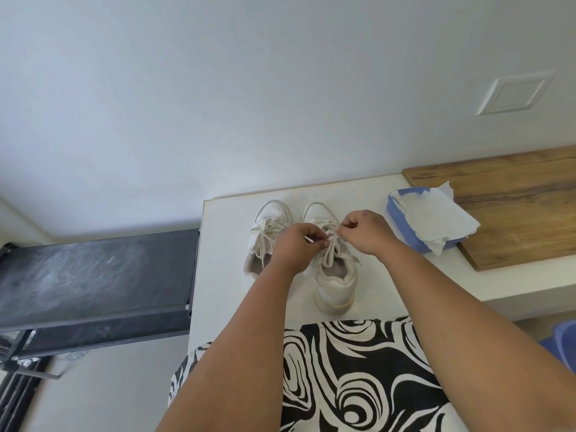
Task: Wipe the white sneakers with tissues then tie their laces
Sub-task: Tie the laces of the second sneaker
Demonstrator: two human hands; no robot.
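Observation:
Two white sneakers stand side by side on a white counter [224,275], toes pointing to the wall. The left sneaker [265,235] has its laces lying loose across the tongue. Over the right sneaker [335,275], my left hand [296,244] and my right hand [364,230] each pinch a strand of its lace [331,249], the fingertips close together above the tongue. A blue tissue pack [402,219] with white tissues [436,219] spilling out lies to the right of the shoes.
A wooden board [523,207] covers the counter's right part, under the tissue pack's far edge. A dark grey surface [93,275] sits lower, left of the counter. My black-and-white patterned clothing [358,378] meets the counter's front edge. A white wall rises behind.

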